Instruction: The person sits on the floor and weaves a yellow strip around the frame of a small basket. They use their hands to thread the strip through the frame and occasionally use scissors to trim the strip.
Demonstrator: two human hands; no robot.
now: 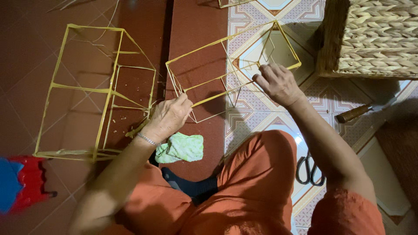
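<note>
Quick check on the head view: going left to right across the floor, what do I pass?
Red plastic item → finished bamboo frame → left hand → green cloth → right hand → scissors → knife.

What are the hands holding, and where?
Both hold one bamboo frame: the left hand grips a thin strip near its lower corner, the right hand pinches a middle strip.

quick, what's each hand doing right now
Left hand: closed on a strip of the bamboo frame.
Right hand: fingers pinching another strip of the same frame.
</note>
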